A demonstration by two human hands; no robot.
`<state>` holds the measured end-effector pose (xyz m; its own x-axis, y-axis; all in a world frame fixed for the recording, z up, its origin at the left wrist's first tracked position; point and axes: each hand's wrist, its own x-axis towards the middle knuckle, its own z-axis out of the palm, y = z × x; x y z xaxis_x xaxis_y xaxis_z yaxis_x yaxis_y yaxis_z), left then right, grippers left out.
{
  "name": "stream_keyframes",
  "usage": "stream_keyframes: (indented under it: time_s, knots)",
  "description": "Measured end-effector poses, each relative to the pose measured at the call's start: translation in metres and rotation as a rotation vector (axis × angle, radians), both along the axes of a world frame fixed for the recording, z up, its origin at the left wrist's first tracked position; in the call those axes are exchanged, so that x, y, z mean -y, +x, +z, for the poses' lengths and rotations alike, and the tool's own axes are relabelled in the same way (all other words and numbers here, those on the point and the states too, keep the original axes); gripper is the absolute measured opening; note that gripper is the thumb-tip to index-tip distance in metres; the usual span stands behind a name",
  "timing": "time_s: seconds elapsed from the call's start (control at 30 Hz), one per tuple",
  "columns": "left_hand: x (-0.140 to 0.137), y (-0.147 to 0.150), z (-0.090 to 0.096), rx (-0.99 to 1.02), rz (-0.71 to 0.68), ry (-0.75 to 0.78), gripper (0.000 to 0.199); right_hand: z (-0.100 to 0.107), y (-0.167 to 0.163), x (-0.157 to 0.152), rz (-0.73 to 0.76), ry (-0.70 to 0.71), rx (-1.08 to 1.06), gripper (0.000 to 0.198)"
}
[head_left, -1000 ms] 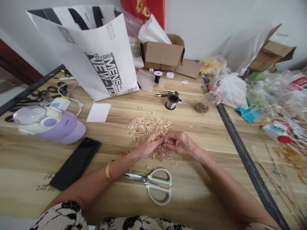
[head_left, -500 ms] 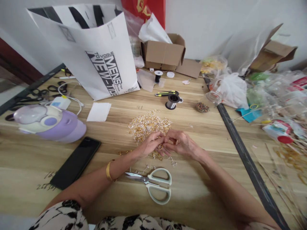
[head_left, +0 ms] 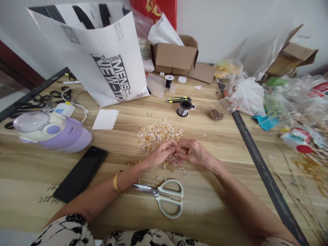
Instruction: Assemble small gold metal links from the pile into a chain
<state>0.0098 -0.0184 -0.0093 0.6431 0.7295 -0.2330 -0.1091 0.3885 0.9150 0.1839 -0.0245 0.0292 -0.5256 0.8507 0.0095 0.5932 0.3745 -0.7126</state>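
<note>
My left hand [head_left: 164,153] and my right hand [head_left: 191,153] meet at the near edge of a pile of gold and silver beaded pieces [head_left: 157,133]. Between their fingertips is a small gold beaded ring [head_left: 171,156], pinched by both hands and partly covered by the fingers. More gold and silver chain bits [head_left: 183,172] lie on the table just below the hands. Closer to my body, scissors with pale handles [head_left: 169,198] rest with their blades pointing left, touching neither hand.
Left are a black phone [head_left: 80,174], a purple and white device [head_left: 58,133] and a large white bag [head_left: 112,61]. Behind the pile lie a wire spool [head_left: 183,110] and a yellow-black cutter [head_left: 178,99]. A jar of beads [head_left: 217,114] and plastic bags [head_left: 247,95] stand right.
</note>
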Motion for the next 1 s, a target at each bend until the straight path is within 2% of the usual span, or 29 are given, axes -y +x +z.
stream_keyframes:
  time_s: [0.17,0.37,0.57,0.83,1.0]
  knots:
    - [-0.003,-0.003,0.0,-0.044,-0.016,0.049,0.028,0.005,0.01,-0.003,0.056,-0.003,0.044,0.006]
    - [-0.009,-0.007,0.003,-0.258,-0.031,0.452,0.018,0.012,0.025,-0.008,0.133,-0.007,0.108,0.011]
    - [-0.011,-0.008,0.002,-0.422,0.027,0.677,0.009,0.016,0.034,-0.01,0.148,-0.002,0.211,0.008]
    - [-0.004,-0.007,-0.009,-0.635,-0.101,1.178,0.011,0.003,0.051,0.004,0.084,0.018,0.308,0.013]
    - [-0.001,-0.006,-0.013,-0.666,-0.142,1.271,0.014,-0.001,0.056,0.014,0.066,0.049,0.443,0.013]
